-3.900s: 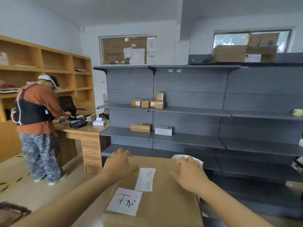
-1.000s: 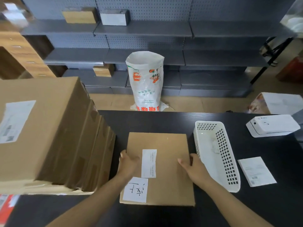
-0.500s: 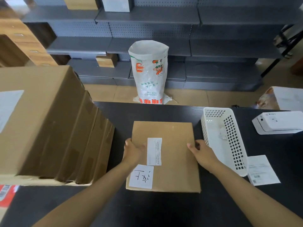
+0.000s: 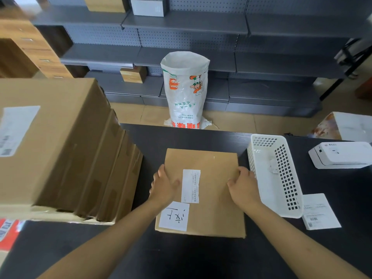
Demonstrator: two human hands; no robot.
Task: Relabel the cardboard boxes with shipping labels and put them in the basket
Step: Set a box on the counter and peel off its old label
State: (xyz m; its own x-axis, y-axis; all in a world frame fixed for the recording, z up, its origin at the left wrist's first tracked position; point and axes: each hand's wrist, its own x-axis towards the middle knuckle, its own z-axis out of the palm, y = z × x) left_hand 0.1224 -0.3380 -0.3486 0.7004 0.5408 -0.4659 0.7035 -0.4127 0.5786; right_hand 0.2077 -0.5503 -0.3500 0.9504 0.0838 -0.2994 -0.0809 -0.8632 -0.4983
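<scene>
A flat cardboard box [image 4: 215, 200] lies on the black table [image 4: 181, 256] in front of me. It carries a narrow printed label [image 4: 190, 186] and a white handwritten note [image 4: 174, 216]. My left hand [image 4: 164, 188] grips the box's left edge, thumb on top. At the right edge, my right hand [image 4: 242, 185] holds it, fingers curled over the side. The white perforated basket [image 4: 289, 190] stands just right of the box, almost touching my right hand. A loose shipping label sheet [image 4: 320, 212] lies to the right of the basket.
A tall leaning stack of large cardboard boxes [image 4: 60, 148] fills the table's left side, close to my left hand. A white label printer [image 4: 342, 155] sits at the far right. Beyond the table stand a white sack [image 4: 186, 91] and grey shelving [image 4: 201, 25].
Earlier I carried the box at chest height facing the shelves; it now lies on the table. In the last second my hands stayed on its sides, the right one shifting slightly onto the top.
</scene>
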